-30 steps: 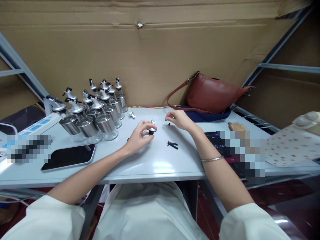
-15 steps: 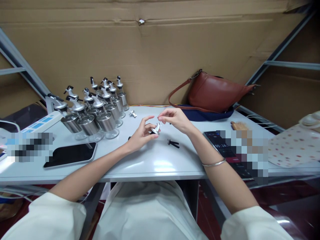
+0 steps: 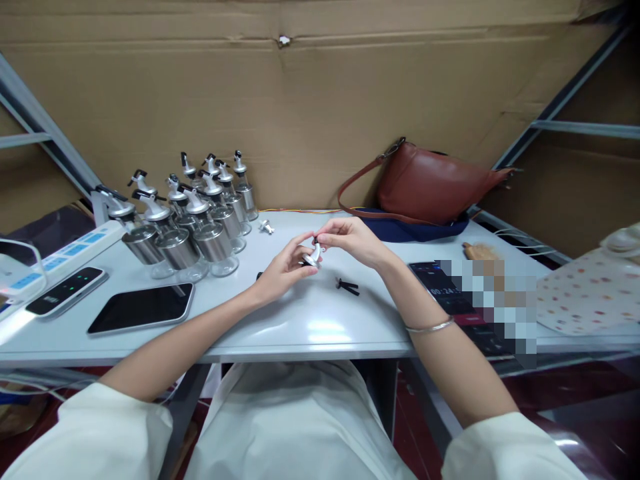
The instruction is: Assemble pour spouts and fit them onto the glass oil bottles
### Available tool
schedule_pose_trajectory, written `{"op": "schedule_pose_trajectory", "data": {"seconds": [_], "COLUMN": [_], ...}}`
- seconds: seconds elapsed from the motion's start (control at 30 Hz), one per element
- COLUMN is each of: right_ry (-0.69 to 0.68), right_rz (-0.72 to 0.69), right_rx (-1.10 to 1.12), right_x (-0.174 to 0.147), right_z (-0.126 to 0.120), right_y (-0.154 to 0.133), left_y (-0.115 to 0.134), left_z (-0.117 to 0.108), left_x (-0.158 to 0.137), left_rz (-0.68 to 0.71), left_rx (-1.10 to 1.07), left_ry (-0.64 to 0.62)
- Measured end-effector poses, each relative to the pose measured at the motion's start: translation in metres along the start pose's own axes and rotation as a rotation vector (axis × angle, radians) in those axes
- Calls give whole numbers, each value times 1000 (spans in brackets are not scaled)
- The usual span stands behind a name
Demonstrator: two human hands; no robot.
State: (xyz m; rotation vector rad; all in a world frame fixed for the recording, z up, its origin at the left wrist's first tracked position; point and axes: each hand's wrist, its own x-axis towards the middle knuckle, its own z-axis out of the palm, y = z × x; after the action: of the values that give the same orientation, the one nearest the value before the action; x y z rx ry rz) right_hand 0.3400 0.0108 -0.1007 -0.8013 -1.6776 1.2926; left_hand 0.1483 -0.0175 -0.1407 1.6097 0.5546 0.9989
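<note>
My left hand [image 3: 281, 272] is closed round a silver bottle pour spout [image 3: 314, 256], held just above the table with its curved tip upward. At that tip, my right hand [image 3: 354, 241] pinches a small black piece [image 3: 315, 240]; a left fingertip touches there too. Whether the piece is seated on the spout I cannot tell. Below the right hand lie black lever pieces [image 3: 348, 287] on the table. Another silver pour spout [image 3: 267, 227] rests farther back. Something black [image 3: 259, 275] is partly hidden behind my left hand.
Several glass-and-steel oil bottles [image 3: 213, 243] with pour spouts stand at the left. In front lie a phone [image 3: 145, 309], a device with green lights [image 3: 67, 292] and a power strip [image 3: 70, 253]. A brown bag [image 3: 430, 183], another phone [image 3: 450, 293] and a spotted cloth [image 3: 590, 293] occupy the right.
My left index finger and right fingertips have come together at the spout's tip. A small black piece now shows between them. The spout has hardly moved.
</note>
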Motion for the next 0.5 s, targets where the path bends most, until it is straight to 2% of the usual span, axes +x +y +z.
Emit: {"op": "schedule_pose_trajectory", "data": {"seconds": [0.2,0.5], "right_ry": [-6,-45], "right_rz": [4,-2], "right_rx": [-37,-16], "right_x": [-1,-2], "right_z": [-2,1], "right_y": [-4,-5], "left_y": [1,3], "left_z": [-2,1], "left_x": [1,0], "left_rz": [8,-2], "left_rx": [48,-28], "left_ry": [-7,0]}}
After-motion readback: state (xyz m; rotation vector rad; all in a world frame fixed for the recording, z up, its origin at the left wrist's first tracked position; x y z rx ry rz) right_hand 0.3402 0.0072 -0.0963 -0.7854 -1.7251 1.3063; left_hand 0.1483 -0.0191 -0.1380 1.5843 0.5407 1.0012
